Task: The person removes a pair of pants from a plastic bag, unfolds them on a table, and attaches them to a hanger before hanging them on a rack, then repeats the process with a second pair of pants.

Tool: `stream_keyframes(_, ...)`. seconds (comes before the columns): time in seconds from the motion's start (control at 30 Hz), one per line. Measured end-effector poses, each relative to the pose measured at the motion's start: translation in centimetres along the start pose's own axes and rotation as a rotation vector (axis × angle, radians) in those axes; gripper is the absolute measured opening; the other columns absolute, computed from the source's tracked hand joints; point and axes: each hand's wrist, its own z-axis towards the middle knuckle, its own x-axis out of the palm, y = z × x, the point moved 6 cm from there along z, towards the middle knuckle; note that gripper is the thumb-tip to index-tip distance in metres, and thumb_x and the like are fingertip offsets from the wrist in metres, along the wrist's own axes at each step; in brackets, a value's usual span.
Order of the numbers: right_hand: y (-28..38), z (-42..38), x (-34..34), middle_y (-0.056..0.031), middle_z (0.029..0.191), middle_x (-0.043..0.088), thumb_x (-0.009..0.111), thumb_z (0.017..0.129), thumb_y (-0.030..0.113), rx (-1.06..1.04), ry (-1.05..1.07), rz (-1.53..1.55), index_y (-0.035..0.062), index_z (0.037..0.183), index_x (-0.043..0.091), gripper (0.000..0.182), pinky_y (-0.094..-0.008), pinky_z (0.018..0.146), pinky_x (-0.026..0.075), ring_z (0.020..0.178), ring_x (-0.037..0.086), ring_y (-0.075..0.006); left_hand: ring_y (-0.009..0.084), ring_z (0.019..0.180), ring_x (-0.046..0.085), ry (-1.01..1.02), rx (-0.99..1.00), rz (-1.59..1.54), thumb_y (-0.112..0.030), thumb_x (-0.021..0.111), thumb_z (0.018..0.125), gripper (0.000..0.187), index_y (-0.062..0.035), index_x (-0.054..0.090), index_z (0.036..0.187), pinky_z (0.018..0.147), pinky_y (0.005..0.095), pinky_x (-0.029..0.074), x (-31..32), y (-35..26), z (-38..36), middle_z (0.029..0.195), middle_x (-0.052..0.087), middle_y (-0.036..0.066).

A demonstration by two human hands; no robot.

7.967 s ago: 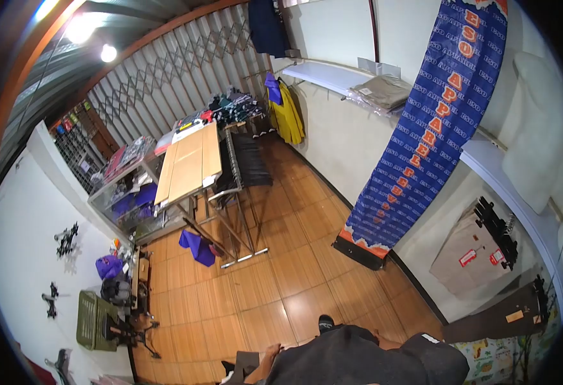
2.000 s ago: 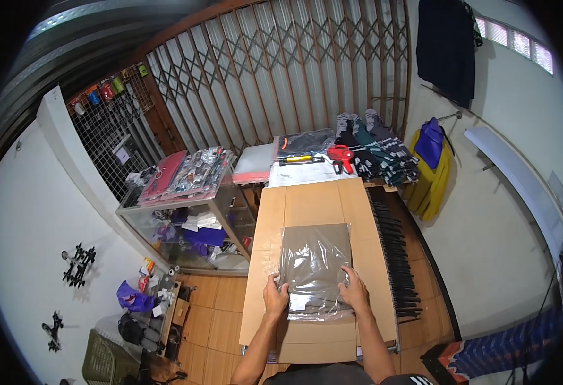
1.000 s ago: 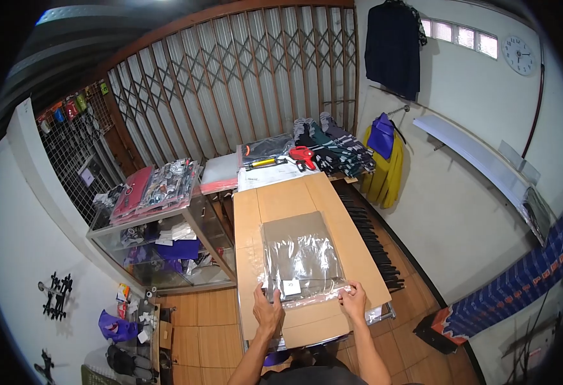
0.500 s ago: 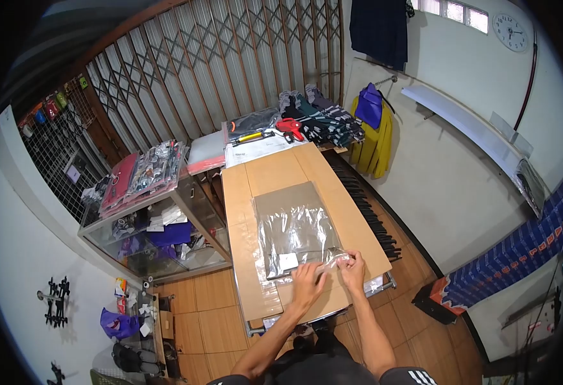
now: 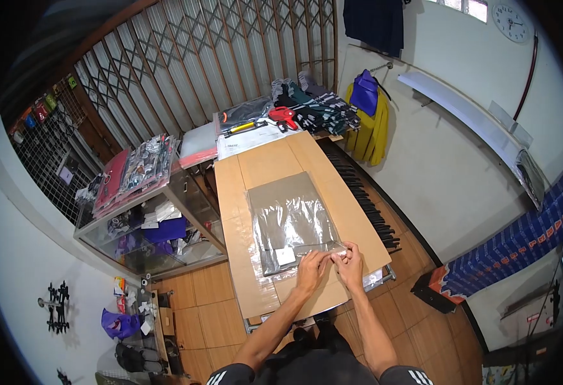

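I count one clear plastic garment bag lying on one wooden table, with my two hands, left hand and right hand, at its near edge. Beside the table stands one glass display case, and on the wall I see one clock and one white shelf. One yellow garment hangs with one purple bag.

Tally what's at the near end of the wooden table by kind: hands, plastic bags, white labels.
Hands: 2, left hand and right hand
Plastic bag with grey garment: 1
White label: 1
Total: 4
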Motion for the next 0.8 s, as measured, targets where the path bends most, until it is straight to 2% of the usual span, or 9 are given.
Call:
stream_keyframes(0.07, -0.3, 0.1, 0.2, -0.0106, 0.097, 0.071, 0.071, 0.09, -0.003, -0.015, 0.033, 0.004, -0.0038, 0.131, 0.046, 0.048, -0.0202, 0.061, 0.048, 0.074, 0.064, -0.0089, 0.0327, 0.085, 0.065, -0.017, -0.008, -0.013, -0.012, 0.07, 0.092, 0.012, -0.0067, 0.074, 0.102, 0.078, 0.0432, 0.049, 0.0, 0.3, 0.0, 0.092, 0.07, 0.011)
stream_keyframes(0.27, -0.4, -0.1, 0.2, -0.0098, 0.094, 0.069, 0.072, 0.089, -0.003, 0.024, -0.011, 0.041, -0.0035, 0.131, 0.045, 0.049, -0.02, 0.058, 0.049, 0.073, 0.064, -0.0088, 0.0339, 0.084, 0.066, -0.073, -0.007, -0.026, -0.01, 0.071, 0.091, 0.012, -0.0036, 0.072, 0.1, 0.076, 0.0413, 0.051, -0.4, 0.2, 0.3, 0.091, 0.07, 0.012)
stream_keyframes(0.37, -1.2, 0.2, 0.1, -0.0091, 0.093, 0.069, 0.072, 0.09, -0.001, 0.046, -0.023, 0.005, -0.0036, 0.125, 0.048, 0.043, -0.0208, 0.055, 0.049, 0.073, 0.064, -0.0087, 0.0329, 0.084, 0.065, -0.088, 0.03, 0.01, -0.01, 0.071, 0.09, 0.012, -0.0032, 0.072, 0.1, 0.075, 0.0401, 0.051, -0.5, -0.2, 0.4, 0.09, 0.069, 0.012)
stream_keyframes(0.47, -1.3, 0.2, 0.2, -0.0079, 0.085, 0.07, 0.072, 0.089, 0.002, 0.101, -0.041, 0.091, -0.0044, 0.116, 0.055, 0.032, -0.0233, 0.053, 0.045, 0.061, 0.059, -0.0075, 0.0305, 0.084, 0.064, -0.045, 0.083, 0.059, -0.01, 0.072, 0.088, 0.013, -0.005, 0.072, 0.101, 0.074, 0.0401, 0.05, -0.4, -0.8, 0.6, 0.09, 0.068, 0.01)
stream_keyframes(0.6, -0.9, 0.2, 0.0, -0.0068, 0.074, 0.07, 0.07, 0.09, 0.004, 0.197, -0.048, 0.089, -0.0029, 0.096, 0.062, 0.013, -0.0243, 0.046, 0.042, 0.055, 0.058, -0.0074, 0.0272, 0.085, 0.064, -0.047, 0.113, 0.112, -0.01, 0.073, 0.088, 0.011, -0.0062, 0.072, 0.098, 0.073, 0.0397, 0.046, 0.0, -0.8, 0.8, 0.088, 0.068, 0.008)
stream_keyframes(0.67, -0.8, 0.5, 0.0, -0.0065, 0.069, 0.069, 0.07, 0.092, 0.007, 0.261, -0.005, 0.052, -0.0025, 0.088, 0.064, 0.012, -0.0244, 0.044, 0.04, 0.053, 0.057, -0.0075, 0.0259, 0.085, 0.064, -0.027, 0.103, 0.137, -0.012, 0.073, 0.088, 0.011, -0.0072, 0.073, 0.098, 0.074, 0.0391, 0.044, 0.2, -0.7, 0.9, 0.088, 0.067, 0.007)
stream_keyframes(0.77, -0.1, 0.0, 0.2, -0.006, 0.066, 0.069, 0.068, 0.093, 0.013, 0.341, 0.005, 0.037, -0.002, 0.083, 0.067, 0.018, -0.0266, 0.049, 0.045, 0.057, 0.062, -0.0099, 0.0253, 0.086, 0.063, -0.022, 0.107, 0.139, -0.013, 0.072, 0.089, 0.01, -0.0083, 0.072, 0.097, 0.075, 0.0392, 0.043, 0.5, -0.2, 1.0, 0.088, 0.067, 0.007)
stream_keyframes(0.8, -0.3, 0.0, 0.1, -0.0057, 0.067, 0.069, 0.067, 0.094, 0.013, 0.283, -0.014, -0.032, -0.0015, 0.084, 0.068, 0.018, -0.0257, 0.047, 0.044, 0.055, 0.061, -0.0091, 0.0254, 0.086, 0.063, -0.016, 0.109, 0.151, -0.013, 0.071, 0.089, 0.009, -0.0083, 0.071, 0.097, 0.075, 0.0393, 0.042, 0.6, -0.3, 0.9, 0.089, 0.067, 0.006)
